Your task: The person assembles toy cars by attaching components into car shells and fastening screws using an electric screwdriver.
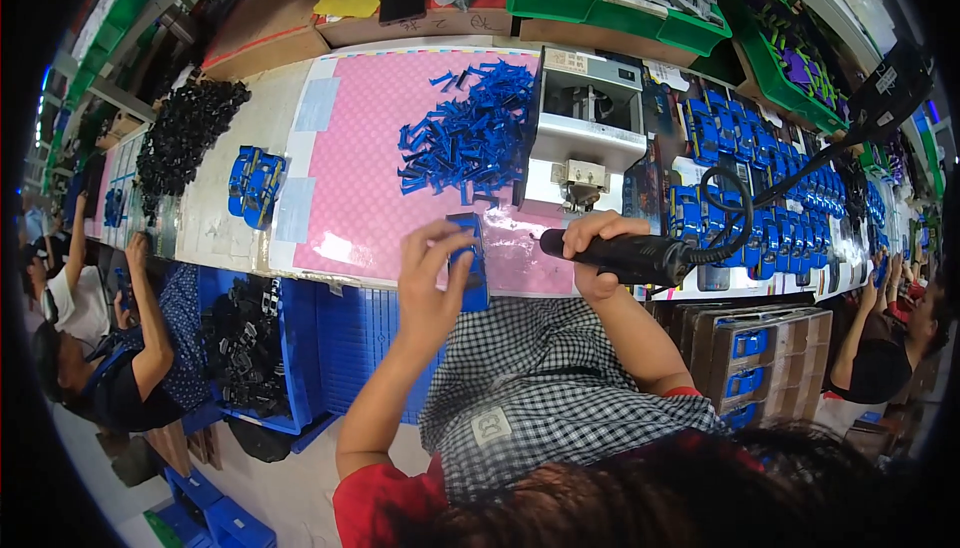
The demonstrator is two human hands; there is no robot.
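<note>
We read the step as lining up a power screwdriver [625, 256] with a blue part [474, 283], probably to fasten something on it; that's our judgement. The right hand [598, 248] is clamped around the screwdriver, fingers wrapped over its front half, cable [741, 210] trailing off the back. The left hand [436, 260] is on the blue part, finger and thumb bent over its left side and top; we can't tell whether they pinch it firmly or just rest there, since the underside is hidden.

The blue part sits at the near edge of the pink mat [375, 163], right in front of the checked apron [530, 348], its near end reaching past the table edge. The metal machine [590, 138] and the heap of small blue pieces [470, 133] lie beyond it.

Next move, as we judge it, calls for the left hand keeping the part still while the screwdriver comes left and tips nose-down onto it. Tip and part are apart now. Can't tell if a screw is on the tip.

Directions: the blue part's long axis runs away from the person, nearly straight; which end is its front, we can't tell. The screwdriver lies crosswise, close to level, nose pointing left toward the part.
</note>
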